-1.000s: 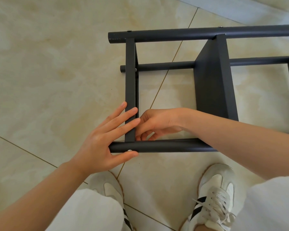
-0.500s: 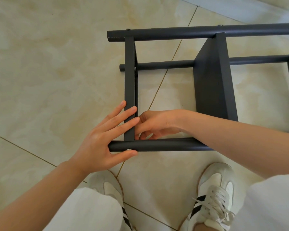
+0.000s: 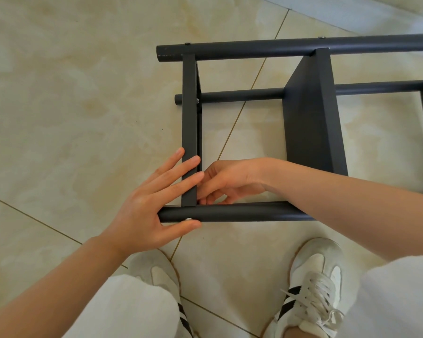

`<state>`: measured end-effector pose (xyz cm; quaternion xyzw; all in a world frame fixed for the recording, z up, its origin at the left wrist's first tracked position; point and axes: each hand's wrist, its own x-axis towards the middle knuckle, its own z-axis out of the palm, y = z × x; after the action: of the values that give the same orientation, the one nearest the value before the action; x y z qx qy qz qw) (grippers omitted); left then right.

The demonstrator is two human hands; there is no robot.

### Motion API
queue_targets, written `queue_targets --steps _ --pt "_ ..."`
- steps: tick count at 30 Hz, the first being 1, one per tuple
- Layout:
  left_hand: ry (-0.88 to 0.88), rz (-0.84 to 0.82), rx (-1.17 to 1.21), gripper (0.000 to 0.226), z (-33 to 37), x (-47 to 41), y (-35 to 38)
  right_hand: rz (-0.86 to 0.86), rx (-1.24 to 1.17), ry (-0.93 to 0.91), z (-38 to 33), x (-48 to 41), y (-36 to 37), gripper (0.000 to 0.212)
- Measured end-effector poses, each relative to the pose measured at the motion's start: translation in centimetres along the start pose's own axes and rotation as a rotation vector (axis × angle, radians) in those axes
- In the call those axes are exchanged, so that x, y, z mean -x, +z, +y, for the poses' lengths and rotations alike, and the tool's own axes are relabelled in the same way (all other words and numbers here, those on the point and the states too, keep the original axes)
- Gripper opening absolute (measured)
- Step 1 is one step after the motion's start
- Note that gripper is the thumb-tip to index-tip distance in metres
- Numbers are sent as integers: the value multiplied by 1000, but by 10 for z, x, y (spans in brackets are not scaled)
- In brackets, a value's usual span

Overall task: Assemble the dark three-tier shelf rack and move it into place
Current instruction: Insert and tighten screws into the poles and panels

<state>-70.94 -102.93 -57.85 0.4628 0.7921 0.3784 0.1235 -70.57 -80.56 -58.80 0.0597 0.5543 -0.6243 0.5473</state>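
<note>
Two hands worked at the near corner of the dark rack, which lay on its side on the tiled floor, just ahead of a pair of white shoes. The left hand was spread wide and flat, its straight fingers pressed across the end shelf and its thumb lying along the near pole, just below a small silver screw. The right hand reached in from the other side, fingers curled down into the corner where shelf met pole; whether they pinched anything could not be told.
</note>
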Motion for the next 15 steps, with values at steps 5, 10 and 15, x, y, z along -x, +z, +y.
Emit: queue_targets --steps 5,10,15 --pt "5 3 -2 70 -1 0 0 -22 -3 -16 0 3 -1 13" --pt "9 3 0 70 -1 1 0 -24 -2 -10 0 3 -3 14" --pt "-2 -3 -2 69 -1 0 0 -17 5 6 0 -2 -2 13"
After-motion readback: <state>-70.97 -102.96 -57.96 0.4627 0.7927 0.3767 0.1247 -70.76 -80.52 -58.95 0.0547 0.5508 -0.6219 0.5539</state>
